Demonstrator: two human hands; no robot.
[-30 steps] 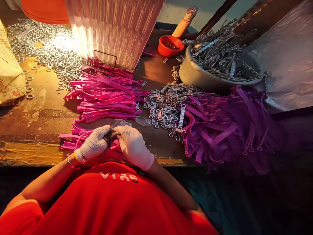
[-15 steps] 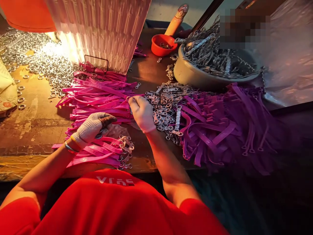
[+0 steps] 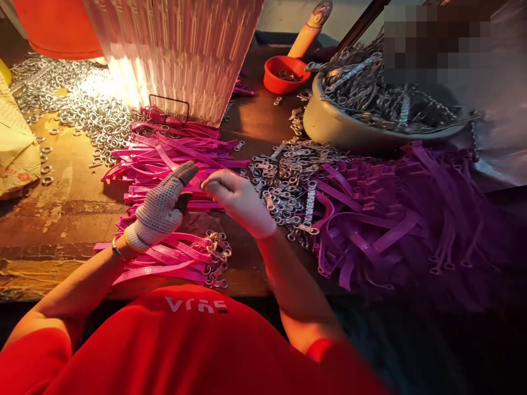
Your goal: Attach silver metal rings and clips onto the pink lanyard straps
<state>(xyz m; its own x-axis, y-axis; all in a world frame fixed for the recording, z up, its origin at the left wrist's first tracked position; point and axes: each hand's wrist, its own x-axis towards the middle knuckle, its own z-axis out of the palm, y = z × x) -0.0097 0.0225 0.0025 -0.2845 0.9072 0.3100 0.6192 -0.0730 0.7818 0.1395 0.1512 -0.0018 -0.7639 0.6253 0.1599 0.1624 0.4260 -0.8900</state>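
Note:
My left hand (image 3: 160, 208), in a dotted knit glove with dark fingertips, is over the pink straps, its fingers stretched out and the thumb apart. Just behind its fingers, the end of one pink strap (image 3: 164, 157) sticks up at a slant. To its right my right hand (image 3: 236, 197) has thumb and forefinger pinched together; whatever lies between them is too small to make out. Under and beyond both hands spreads a pile of pink straps (image 3: 181, 145). Nearer my body is another bunch of pink straps (image 3: 173, 255), with metal links (image 3: 218, 249) at their right ends.
Loose metal rings (image 3: 82, 104) cover the back left. Metal links (image 3: 280, 186) and purple straps (image 3: 370, 219) are heaped at right. Behind stand a tub (image 3: 341, 118) of metal pieces, a red bowl (image 3: 284, 77) and a corrugated sheet (image 3: 185, 60).
My left hand has risen toward the pile and its fingers have straightened. My right hand has drawn back slightly left and down, still pinched. The view has shifted a little.

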